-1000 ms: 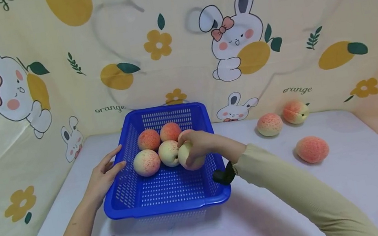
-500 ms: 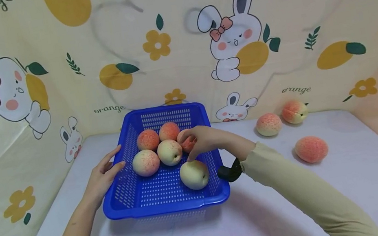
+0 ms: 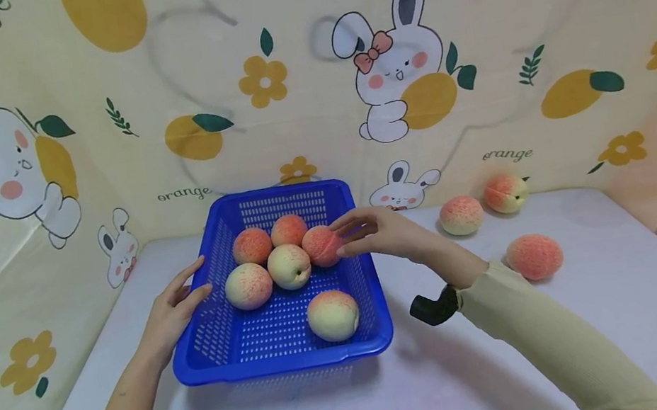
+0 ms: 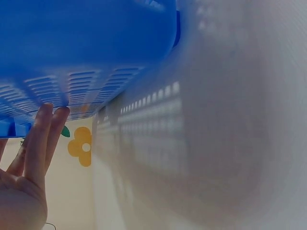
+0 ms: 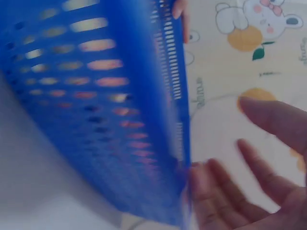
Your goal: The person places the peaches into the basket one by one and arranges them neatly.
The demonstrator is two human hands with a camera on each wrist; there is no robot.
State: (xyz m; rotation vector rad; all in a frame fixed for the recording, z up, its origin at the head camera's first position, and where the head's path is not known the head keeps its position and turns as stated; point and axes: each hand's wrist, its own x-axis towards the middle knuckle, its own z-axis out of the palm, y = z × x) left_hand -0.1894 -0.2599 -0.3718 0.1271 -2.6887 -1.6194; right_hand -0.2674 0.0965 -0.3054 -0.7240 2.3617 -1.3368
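A blue perforated plastic basket (image 3: 282, 363) holds several peaches. In its back part, red-orange and pale peaches (image 3: 289, 266) sit close together, and a pale peach with a blush (image 3: 333, 315) lies apart at the front right. My right hand (image 3: 381, 231) hovers over the right rim with fingers spread and nothing in them, fingertips near a red peach (image 3: 323, 246). In the right wrist view the right hand (image 5: 259, 191) appears beside the basket wall. My left hand (image 3: 172, 316) touches the basket's left side; the left wrist view shows its extended fingers (image 4: 41, 143) against the outer wall.
Three more peaches lie on the white-covered table (image 3: 458, 371) at the right: a speckled one (image 3: 461, 215), a red-and-yellow one (image 3: 505, 193) behind it, and a red one (image 3: 534, 257) closer. A printed rabbit-and-orange cloth (image 3: 304, 130) stands behind.
My right hand has let go of the pale peach, which has come forward to the basket's front right and turned. The hand has lifted to the right. The left hand stays at the basket.
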